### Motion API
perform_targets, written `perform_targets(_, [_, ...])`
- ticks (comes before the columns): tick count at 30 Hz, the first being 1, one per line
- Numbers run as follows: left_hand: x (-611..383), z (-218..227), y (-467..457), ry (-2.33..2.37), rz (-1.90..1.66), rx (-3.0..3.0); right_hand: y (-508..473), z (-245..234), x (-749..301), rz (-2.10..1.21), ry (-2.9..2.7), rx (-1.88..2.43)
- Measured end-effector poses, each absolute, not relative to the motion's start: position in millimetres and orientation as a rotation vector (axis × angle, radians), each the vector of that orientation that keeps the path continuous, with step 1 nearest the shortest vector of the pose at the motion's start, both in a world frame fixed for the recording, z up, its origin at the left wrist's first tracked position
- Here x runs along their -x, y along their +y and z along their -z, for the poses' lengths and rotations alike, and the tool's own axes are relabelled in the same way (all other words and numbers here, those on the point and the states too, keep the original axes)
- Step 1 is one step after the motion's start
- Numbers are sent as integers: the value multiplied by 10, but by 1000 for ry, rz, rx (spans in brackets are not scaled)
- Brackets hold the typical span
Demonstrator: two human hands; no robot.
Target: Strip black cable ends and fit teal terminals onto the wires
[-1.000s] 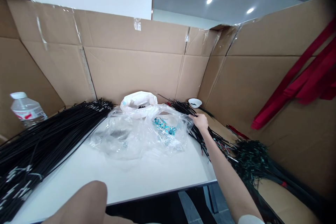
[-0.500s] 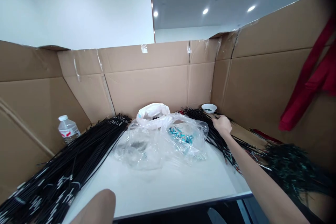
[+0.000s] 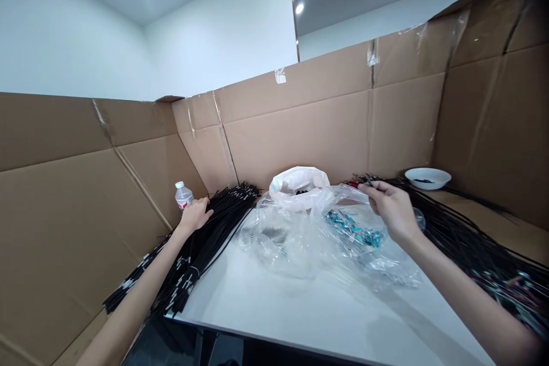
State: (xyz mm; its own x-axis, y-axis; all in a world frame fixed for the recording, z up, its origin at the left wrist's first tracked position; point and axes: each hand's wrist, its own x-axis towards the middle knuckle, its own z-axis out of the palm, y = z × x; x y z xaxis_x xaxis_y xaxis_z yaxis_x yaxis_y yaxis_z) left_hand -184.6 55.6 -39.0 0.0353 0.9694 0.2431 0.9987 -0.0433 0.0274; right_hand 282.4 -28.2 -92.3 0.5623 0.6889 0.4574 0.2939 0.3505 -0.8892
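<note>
My left hand (image 3: 196, 214) is over the long bundle of black cables (image 3: 223, 211) on the left, beside a clear water bottle (image 3: 183, 195). Its thumb and forefinger are apart, and I see nothing between them. My right hand (image 3: 394, 209) is closed in a pinch on a small dark piece (image 3: 371, 181), too small to name. It hovers above the right edge of a clear plastic bag (image 3: 338, 240) that has teal and silver small parts (image 3: 354, 229) in it.
A white bag (image 3: 295, 180) with dark items stands at the back middle. To the right are a white bowl (image 3: 428, 177) holding small black pieces and more black cables (image 3: 454, 223). Cardboard walls (image 3: 300, 120) surround the white table (image 3: 278, 303).
My view has turned left. My right hand has left the spot beside the bowl, now pinching a small dark piece. My left arm has reached forward to the left cable bundle.
</note>
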Motion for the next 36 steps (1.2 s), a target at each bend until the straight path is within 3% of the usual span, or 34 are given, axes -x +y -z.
perform_targets(6, [2360, 696, 871, -2343, 16, 1836, -410, 949, -2502, -784, -1026, 1144])
perform_targets(25, [2410, 856, 1000, -2079, -29, 1860, -589, 1159, -2233, -1046, -1038, 1204])
perform_targets(30, [2323, 936, 1014, -2230, -82, 1910, -639, 1179, -2186, -1085, -1095, 1203])
perform_targets(36, [2352, 578, 1097, -2392, 75, 1883, -643, 1162, -2200, -1117, -1138, 1204])
